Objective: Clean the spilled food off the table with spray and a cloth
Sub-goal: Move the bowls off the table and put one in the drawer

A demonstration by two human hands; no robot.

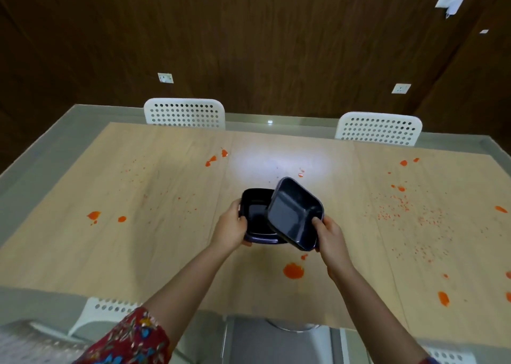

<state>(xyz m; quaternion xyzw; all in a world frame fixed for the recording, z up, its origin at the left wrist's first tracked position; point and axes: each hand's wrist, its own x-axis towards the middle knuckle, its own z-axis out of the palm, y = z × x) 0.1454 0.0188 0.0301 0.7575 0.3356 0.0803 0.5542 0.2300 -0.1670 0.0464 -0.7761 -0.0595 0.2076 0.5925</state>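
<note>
Orange spill lies scattered over the pale, wood-look worktop, with its largest blob near the front edge at the middle. Two left blobs sit close together, and two far blobs lie towards the far side. Right blobs dot that end, among a wide patch of fine specks.

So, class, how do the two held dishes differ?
The left dish is level in the left hand; the right dish is tilted toward the camera in the right hand. The right dish overlaps and partly hides the left dish. Both are dark, square, round-cornered.
</note>
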